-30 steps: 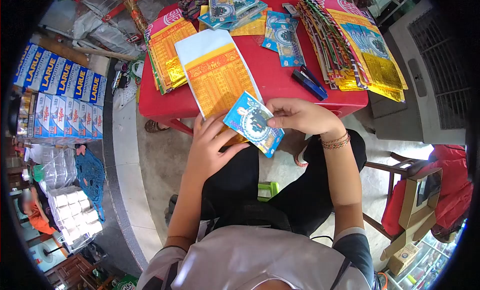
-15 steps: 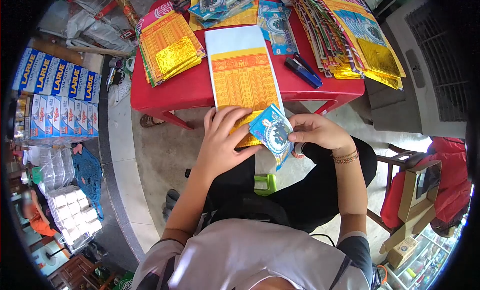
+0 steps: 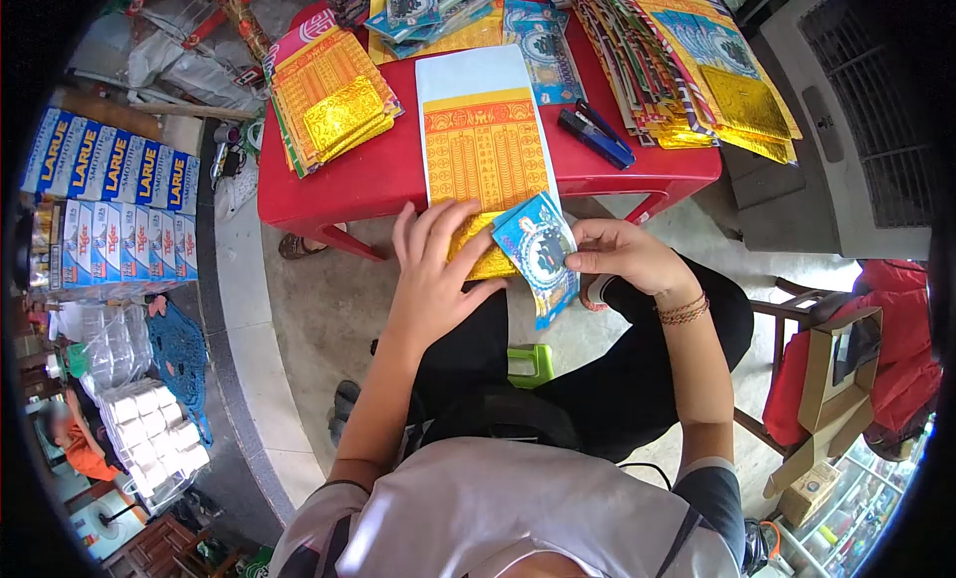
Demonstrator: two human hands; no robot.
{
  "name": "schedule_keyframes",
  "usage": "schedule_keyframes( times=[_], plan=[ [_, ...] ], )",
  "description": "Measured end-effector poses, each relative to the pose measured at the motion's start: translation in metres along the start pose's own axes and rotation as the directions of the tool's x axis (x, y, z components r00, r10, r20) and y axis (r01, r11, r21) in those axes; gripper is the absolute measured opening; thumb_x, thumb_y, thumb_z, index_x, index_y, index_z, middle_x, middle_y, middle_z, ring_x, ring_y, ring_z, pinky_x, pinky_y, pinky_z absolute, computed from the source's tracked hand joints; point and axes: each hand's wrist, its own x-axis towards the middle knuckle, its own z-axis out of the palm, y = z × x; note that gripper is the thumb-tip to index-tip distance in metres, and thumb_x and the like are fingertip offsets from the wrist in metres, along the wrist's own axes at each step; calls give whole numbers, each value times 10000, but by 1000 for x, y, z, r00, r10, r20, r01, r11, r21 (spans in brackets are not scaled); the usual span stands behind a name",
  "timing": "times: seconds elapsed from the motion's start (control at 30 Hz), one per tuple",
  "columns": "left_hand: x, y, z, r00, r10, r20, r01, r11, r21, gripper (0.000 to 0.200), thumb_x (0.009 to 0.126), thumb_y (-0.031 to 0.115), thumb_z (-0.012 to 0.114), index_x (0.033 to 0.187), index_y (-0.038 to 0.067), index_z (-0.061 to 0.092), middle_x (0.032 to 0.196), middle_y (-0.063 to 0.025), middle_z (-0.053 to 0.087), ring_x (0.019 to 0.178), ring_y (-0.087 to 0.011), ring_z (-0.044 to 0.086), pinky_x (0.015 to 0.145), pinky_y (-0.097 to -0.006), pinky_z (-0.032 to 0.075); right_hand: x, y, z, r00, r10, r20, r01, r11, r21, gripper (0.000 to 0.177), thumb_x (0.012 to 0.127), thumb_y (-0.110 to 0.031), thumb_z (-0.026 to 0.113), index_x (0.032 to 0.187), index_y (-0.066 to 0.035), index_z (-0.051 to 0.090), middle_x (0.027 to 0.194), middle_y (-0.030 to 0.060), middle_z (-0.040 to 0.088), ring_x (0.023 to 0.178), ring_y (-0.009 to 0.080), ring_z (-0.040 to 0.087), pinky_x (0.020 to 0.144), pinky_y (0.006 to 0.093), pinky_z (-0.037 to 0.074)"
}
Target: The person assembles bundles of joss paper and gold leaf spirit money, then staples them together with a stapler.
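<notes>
My right hand [image 3: 622, 259] pinches a small fan of blue printed notes [image 3: 543, 254] between thumb and fingers. Its left edge overlaps a gold foil piece [image 3: 478, 247] at the lower end of an orange printed sheet [image 3: 485, 150]. That sheet lies on a white paper [image 3: 460, 72], which reaches over the front edge of the red table [image 3: 398, 185]. My left hand [image 3: 433, 269] rests with spread fingers on the gold piece and the sheet's lower left. A dark blue stapler [image 3: 596, 140] lies right of the sheet.
Stacked papers with gold foil [image 3: 344, 115] lie at the table's left; a thick layered pile [image 3: 662, 70] is at the right. Blue notes [image 3: 543, 55] and plastic-wrapped bundles [image 3: 428, 10] lie behind. A green stool [image 3: 531, 366] stands below. At far left is a person in orange [image 3: 85, 449].
The blue notes and my right hand have shifted slightly left and down. My left hand's fingers have spread and moved slightly up. The view has shifted a little.
</notes>
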Motion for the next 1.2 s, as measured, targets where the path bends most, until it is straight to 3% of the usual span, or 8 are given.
schedule_keyframes(
  times=[0.17, 0.27, 0.33, 0.37, 0.43, 0.77, 0.93, 1.2],
  plan=[
    [-26, -6, -5, 976, -116, -187, 76, 975, -208, 565, 736, 256, 781, 1181, 66, 488, 1283, -152, 425, 1173, -316, 432, 995, -455, 342, -5, 10, -15, 997, 64, 34, -56, 979, -195, 137, 910, -153, 603, 952, -23, 598, 827, -23, 601, 739, 40, 533, 596, 213, 451],
    [-56, -14, 10, 818, -487, -304, 279, 800, -531, 361, 801, 157, 703, 1082, 46, 503, 1143, -160, 511, 999, -294, 538, 846, -403, 448, -15, -5, -18, 994, 27, 104, 13, 929, -370, 133, 910, -136, 598, 943, -9, 576, 799, -15, 579, 730, 36, 516, 580, 216, 448],
    [-66, -13, 12, 578, -794, 188, 405, 80, -911, 201, 868, 89, 539, 1049, 36, 470, 1120, -188, 515, 979, -285, 555, 849, -401, 457, -24, -15, -21, 993, -52, 102, 91, 898, -430, 129, 905, -129, 604, 944, -9, 576, 822, -8, 588, 761, 46, 527, 632, 226, 459],
    [-75, -11, 16, 575, -795, 192, 407, 75, -910, 201, 868, 89, 539, 1049, 36, 470, 1120, -188, 515, 979, -285, 555, 849, -401, 457, -29, -16, -25, 985, -135, 107, 171, 856, -488, 126, 901, -122, 611, 945, -9, 576, 846, -2, 596, 791, 55, 538, 685, 236, 470],
    [-80, -6, 22, 744, -474, 470, 235, -473, -849, 258, 907, 141, 445, 1132, 16, 440, 1095, -212, 542, 984, -323, 574, 863, -427, 466, -38, -15, -27, 993, -108, 52, 120, 899, -422, 130, 894, -106, 617, 959, -1, 576, 900, 5, 607, 862, 73, 551, 785, 253, 460],
    [-35, 12, 11, 674, -230, 702, 431, -650, -626, 323, 961, 120, 426, 1265, 11, 407, 1247, -246, 512, 1149, -398, 532, 963, -498, 457, -31, -9, -17, 925, -213, -314, 168, 972, -166, 179, 898, -117, 609, 1022, 11, 603, 977, 16, 620, 927, 72, 554, 837, 243, 438],
    [-29, 18, 18, 652, -383, 655, 391, -570, -723, 309, 945, 112, 516, 1226, -11, 471, 1184, -190, 570, 1058, -343, 602, 903, -467, 508, -9, 1, -11, 915, -179, -361, 241, 961, 135, 229, 913, -142, 591, 1062, 32, 599, 1009, 53, 634, 927, 119, 595, 863, 272, 454],
    [-23, 14, 20, 656, -456, 601, 425, -434, -794, 342, 928, 102, 548, 1234, -30, 470, 1182, -182, 573, 1065, -326, 598, 904, -450, 510, 7, 2, 6, 931, -117, -346, 178, 973, 150, 250, 911, -168, 602, 1055, 37, 590, 964, 67, 639, 895, 132, 610, 848, 273, 469]
  ],
)
